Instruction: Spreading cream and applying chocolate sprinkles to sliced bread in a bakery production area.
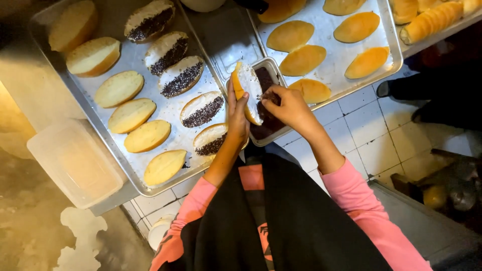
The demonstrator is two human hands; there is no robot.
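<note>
My left hand [237, 116] holds a cream-covered bun half [248, 88] upright over a small metal tin of chocolate sprinkles [268, 68]. Beside the bun, my right hand [286, 105] pinches sprinkles with its fingertips at the cream side. On the left metal tray [80, 95] lie several plain bun halves [131, 115] and several cream halves with dark sprinkles [182, 76]. My sleeves are pink over a dark apron.
A second metal tray [394, 55] at the upper right carries several golden buns [303, 60]. A translucent plastic tub [75, 163] stands at the left. White tiled floor shows below, and a person's dark shoes [386, 89] stand at the right.
</note>
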